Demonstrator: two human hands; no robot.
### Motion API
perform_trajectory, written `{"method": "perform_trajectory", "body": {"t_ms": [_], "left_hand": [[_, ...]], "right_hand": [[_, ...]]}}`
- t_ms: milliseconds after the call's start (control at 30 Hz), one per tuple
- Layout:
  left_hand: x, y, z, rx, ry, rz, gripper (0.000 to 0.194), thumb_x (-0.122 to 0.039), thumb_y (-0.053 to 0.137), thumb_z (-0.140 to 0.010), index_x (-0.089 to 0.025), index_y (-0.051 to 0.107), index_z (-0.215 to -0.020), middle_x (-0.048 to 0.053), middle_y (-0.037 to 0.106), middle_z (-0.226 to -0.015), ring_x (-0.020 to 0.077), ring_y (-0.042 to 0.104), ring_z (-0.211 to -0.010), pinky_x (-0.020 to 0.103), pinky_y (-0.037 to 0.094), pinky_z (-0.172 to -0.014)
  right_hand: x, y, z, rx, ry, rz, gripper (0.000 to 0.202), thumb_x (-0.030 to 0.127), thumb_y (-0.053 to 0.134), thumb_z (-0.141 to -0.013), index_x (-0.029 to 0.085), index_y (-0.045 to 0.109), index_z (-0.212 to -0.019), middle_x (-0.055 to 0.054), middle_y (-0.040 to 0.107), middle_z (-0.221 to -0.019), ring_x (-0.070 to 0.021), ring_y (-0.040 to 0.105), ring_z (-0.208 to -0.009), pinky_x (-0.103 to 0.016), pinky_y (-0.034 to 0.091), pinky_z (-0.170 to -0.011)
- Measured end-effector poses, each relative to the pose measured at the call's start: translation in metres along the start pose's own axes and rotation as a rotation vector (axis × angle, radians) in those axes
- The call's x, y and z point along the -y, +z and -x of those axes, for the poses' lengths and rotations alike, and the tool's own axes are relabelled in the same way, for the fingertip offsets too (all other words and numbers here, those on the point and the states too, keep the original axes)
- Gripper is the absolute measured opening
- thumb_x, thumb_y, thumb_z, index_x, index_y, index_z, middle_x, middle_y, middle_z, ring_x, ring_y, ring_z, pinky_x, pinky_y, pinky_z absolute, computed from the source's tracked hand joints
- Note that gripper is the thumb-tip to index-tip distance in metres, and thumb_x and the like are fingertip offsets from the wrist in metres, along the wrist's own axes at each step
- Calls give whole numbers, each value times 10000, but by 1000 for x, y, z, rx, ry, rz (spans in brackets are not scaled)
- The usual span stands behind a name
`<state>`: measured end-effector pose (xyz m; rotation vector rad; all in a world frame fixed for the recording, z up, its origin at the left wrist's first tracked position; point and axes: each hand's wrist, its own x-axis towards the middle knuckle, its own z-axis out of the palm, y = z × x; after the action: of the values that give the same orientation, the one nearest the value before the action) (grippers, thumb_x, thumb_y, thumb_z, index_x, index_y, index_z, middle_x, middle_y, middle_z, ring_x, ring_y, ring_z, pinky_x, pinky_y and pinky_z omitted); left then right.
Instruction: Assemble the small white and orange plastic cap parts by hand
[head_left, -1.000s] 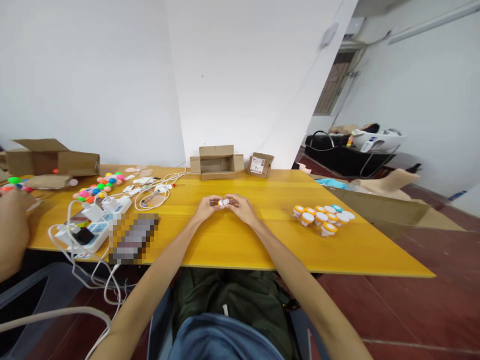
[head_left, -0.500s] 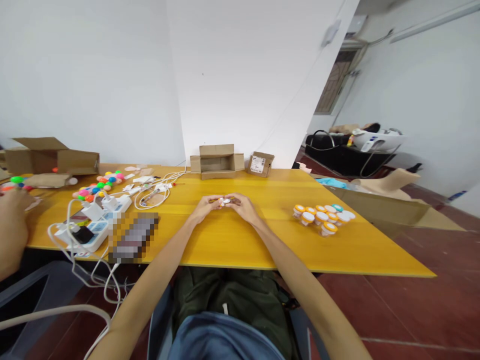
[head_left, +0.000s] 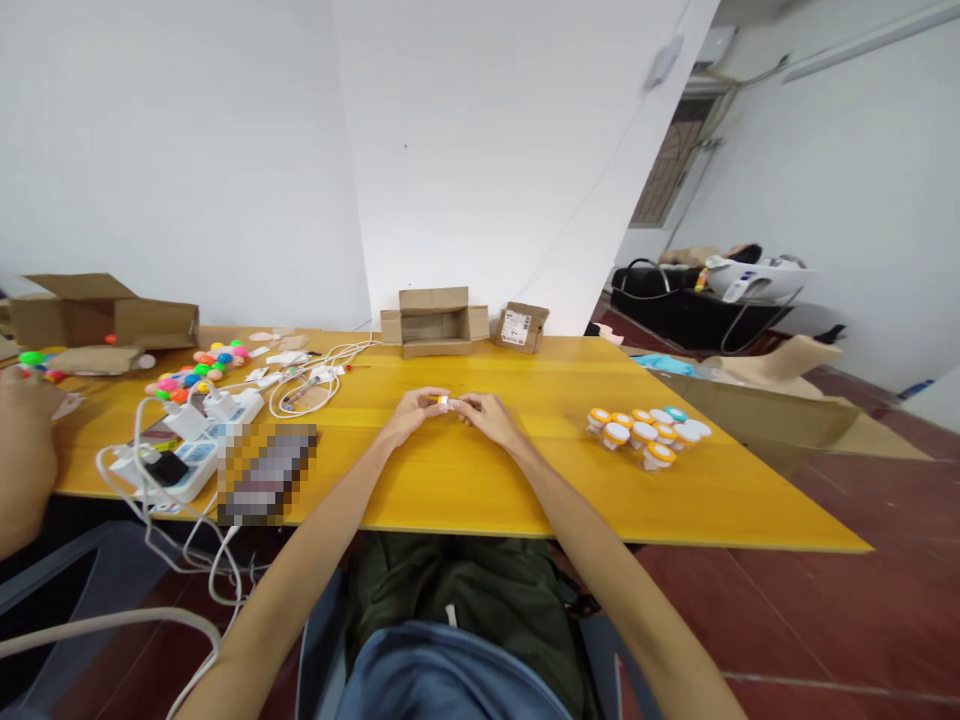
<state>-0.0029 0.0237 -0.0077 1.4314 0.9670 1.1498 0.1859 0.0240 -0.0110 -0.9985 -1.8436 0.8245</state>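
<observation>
Above the middle of the yellow table (head_left: 457, 490), a small jar (head_left: 444, 402) with orange and white on it lies between my two hands. My left hand (head_left: 411, 412) pinches it from the left, its fingers closed around the orange end. From the right, my right hand (head_left: 487, 415) grips the other end with closed fingertips. Fingers cover much of the jar, so its full shape is hidden. Off to the right stands a group of small clear jars (head_left: 643, 434), several with orange-rimmed white lids and one with a teal lid (head_left: 674, 414).
An open cardboard box (head_left: 439, 348) and a smaller box (head_left: 519, 328) stand at the back. To the left are a power strip (head_left: 225, 425), a phone (head_left: 270, 475), white cables (head_left: 330, 365) and colourful balls (head_left: 199, 375). Another person's hand (head_left: 26, 450) is at far left.
My fingers have shifted around the small jar, and its orange and white parts show more plainly. My right fingers sit slightly lower. The other person's hand at far left has moved a little.
</observation>
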Motion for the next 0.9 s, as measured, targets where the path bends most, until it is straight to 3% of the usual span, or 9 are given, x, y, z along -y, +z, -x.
{"method": "perform_trajectory", "body": {"t_ms": [300, 467, 667, 900], "left_hand": [[-2, 1, 1, 15, 21, -4, 465, -349, 883, -586, -189, 752, -1003, 54, 779, -901, 207, 712, -881, 365, 526, -922], [-3, 3, 1, -27, 39, -29, 438, -386, 881, -587, -187, 755, -957, 63, 775, -928, 215, 703, -907, 348, 534, -891], [-6, 4, 3, -35, 13, 19, 414, -488, 840, -647, -166, 764, -897, 60, 760, -832, 187, 692, -778, 327, 557, -798], [-6, 3, 3, -35, -23, 44, 413, -547, 824, -660, -164, 754, -799, 41, 730, -733, 154, 668, -662, 285, 552, -715]], "right_hand": [[0, -3, -1, 29, 20, 66, 372, 445, 559, -895, 207, 617, -616, 8, 645, -542, -129, 594, -508, -235, 445, -544], [0, 0, -2, 16, 43, 25, 326, 430, 555, -888, 209, 615, -655, 12, 649, -576, -126, 580, -501, -239, 455, -552], [0, 5, -2, -58, -103, -8, 168, 384, 664, -800, 216, 665, -810, 8, 701, -752, -164, 643, -713, -267, 505, -673], [0, 3, -2, -73, -162, 45, 121, 263, 695, -755, 234, 684, -872, -20, 709, -900, -187, 644, -838, -293, 510, -735]]}}
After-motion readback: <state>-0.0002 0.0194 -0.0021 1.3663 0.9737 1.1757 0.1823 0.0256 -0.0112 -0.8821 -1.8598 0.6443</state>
